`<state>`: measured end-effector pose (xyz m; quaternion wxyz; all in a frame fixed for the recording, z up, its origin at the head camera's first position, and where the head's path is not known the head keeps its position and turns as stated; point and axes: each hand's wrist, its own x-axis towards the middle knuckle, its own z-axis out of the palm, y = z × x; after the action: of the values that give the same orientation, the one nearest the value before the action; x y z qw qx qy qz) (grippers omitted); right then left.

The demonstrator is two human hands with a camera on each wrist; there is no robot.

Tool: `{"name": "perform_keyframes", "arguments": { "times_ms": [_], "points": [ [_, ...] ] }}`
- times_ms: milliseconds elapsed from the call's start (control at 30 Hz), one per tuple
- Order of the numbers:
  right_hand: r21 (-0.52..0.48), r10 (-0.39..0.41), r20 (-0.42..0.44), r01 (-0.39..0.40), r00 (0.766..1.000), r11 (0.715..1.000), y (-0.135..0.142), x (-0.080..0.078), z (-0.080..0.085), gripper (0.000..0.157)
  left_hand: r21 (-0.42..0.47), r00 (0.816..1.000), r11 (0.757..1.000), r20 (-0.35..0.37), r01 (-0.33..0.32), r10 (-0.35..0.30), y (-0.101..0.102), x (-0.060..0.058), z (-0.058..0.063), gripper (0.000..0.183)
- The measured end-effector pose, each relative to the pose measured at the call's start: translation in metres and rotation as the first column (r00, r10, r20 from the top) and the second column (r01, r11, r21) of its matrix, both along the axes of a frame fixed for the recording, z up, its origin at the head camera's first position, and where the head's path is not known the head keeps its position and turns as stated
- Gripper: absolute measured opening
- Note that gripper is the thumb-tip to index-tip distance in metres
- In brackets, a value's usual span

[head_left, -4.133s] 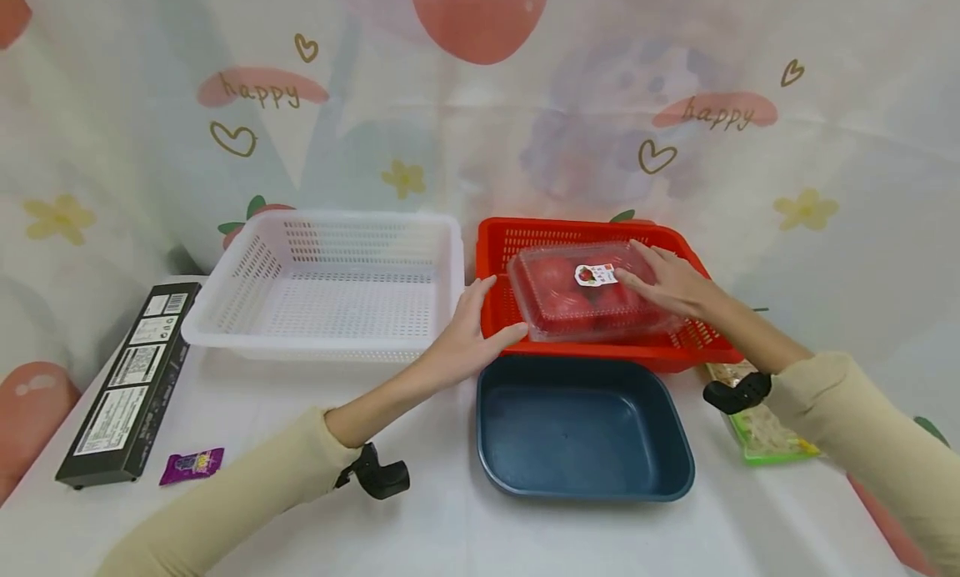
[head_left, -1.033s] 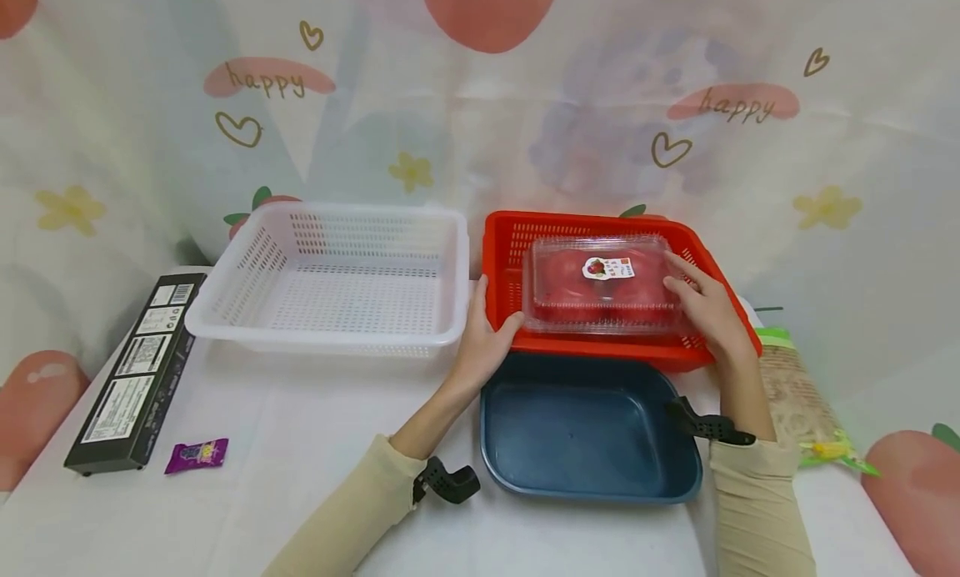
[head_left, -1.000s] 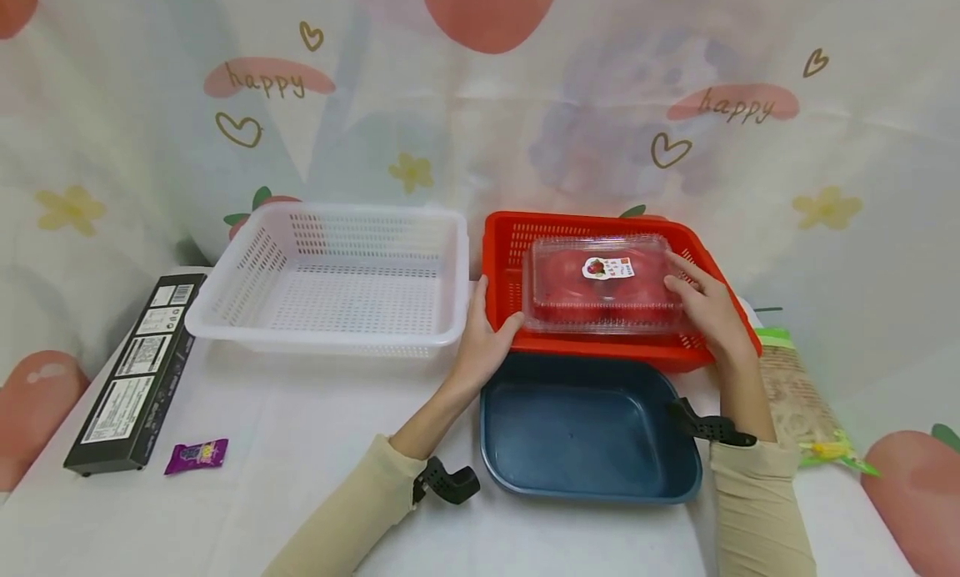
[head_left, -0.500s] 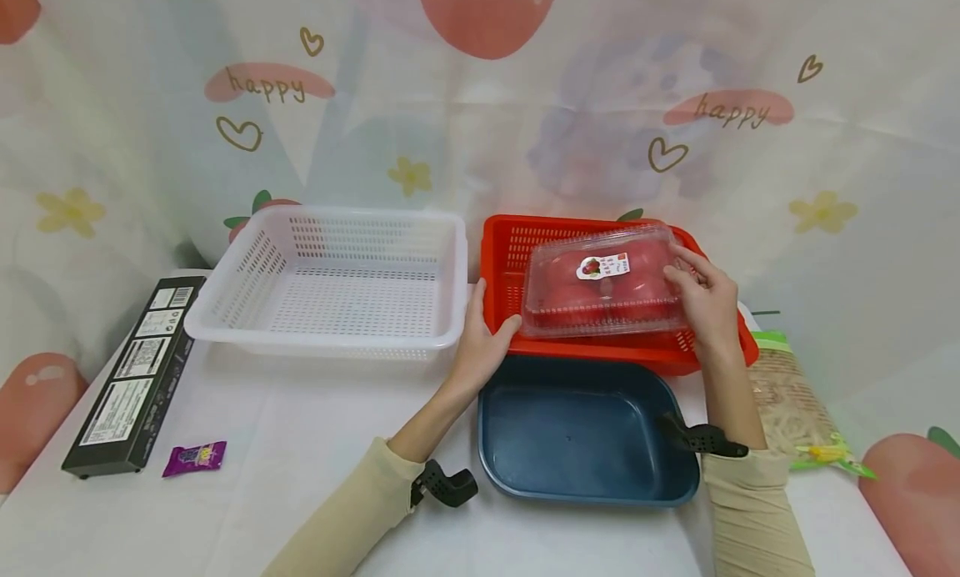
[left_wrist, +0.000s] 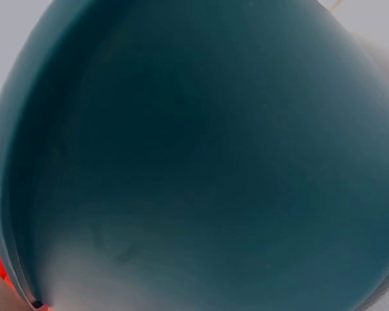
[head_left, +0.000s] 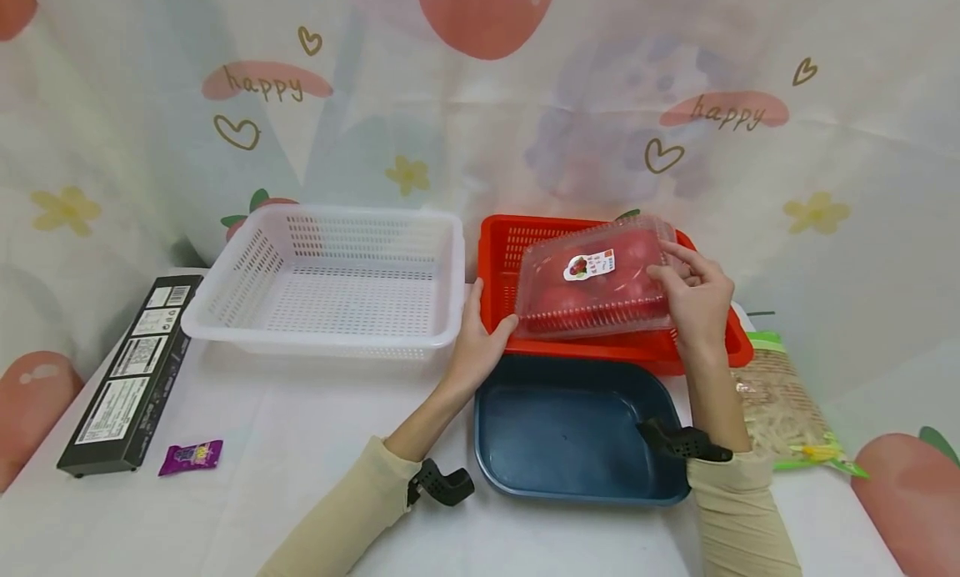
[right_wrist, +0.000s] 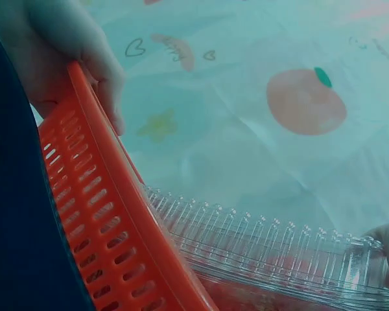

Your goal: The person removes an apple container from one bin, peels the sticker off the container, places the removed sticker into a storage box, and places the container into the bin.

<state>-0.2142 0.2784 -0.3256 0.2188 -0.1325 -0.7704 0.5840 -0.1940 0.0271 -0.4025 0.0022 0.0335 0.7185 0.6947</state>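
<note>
My left hand (head_left: 476, 343) holds the left front corner of the red slotted basket (head_left: 540, 346), thumb near the front rim and fingers along the left side. In the right wrist view the same hand (right_wrist: 71, 61) grips the basket's end. My right hand (head_left: 699, 298) pinches the right end of a clear plastic clamshell box (head_left: 547, 268) of round red fruit, with a white label on its lid. The box sits over the basket, askew, its right end raised and its left front corner low by the rim. Part of the basket's floor is hidden under it.
A dark blue basin (head_left: 585, 489) stands in front of the red basket, below my right forearm. To the left are a white slotted basket (head_left: 322, 339), a long black box (head_left: 127, 385) and a purple snack packet (head_left: 191, 458). A green-edged bag (head_left: 787, 402) lies at the right.
My right hand has gone from resting over the clamshell box to pinching its right end. That end has risen and swung back, turning the box. My left hand has settled at the basket's corner.
</note>
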Motion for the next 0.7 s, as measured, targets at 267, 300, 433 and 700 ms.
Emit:
{"name": "perform_keyframes", "arguments": {
  "times_ms": [267, 300, 433, 700],
  "points": [
    [0.039, -0.007, -0.074, 0.01, 0.997, 0.999, -0.0051, 0.0044, -0.0004, 0.036, 0.013, 1.0, 1.0, -0.002, 0.008, -0.008, 0.0004, 0.0013, -0.0031, 0.084],
    [0.037, -0.004, -0.08, 0.007, 0.997, 0.999, -0.0052, 0.0043, -0.0003, 0.036, 0.014, 1.0, 1.0, -0.004, 0.008, -0.008, 0.0005, 0.0013, -0.0035, 0.084],
    [0.05, 0.005, -0.083, -0.001, 0.997, 0.999, -0.0053, 0.0043, 0.0011, 0.035, 0.026, 1.0, 1.0, -0.01, 0.012, -0.012, 0.0003, 0.0014, -0.0032, 0.085],
    [0.076, -0.002, -0.12, 0.011, 0.993, 0.997, -0.003, 0.0069, 0.0074, 0.036, 0.028, 1.0, 0.999, -0.01, 0.019, -0.019, 0.0007, 0.0002, -0.0013, 0.085]
  ]
}}
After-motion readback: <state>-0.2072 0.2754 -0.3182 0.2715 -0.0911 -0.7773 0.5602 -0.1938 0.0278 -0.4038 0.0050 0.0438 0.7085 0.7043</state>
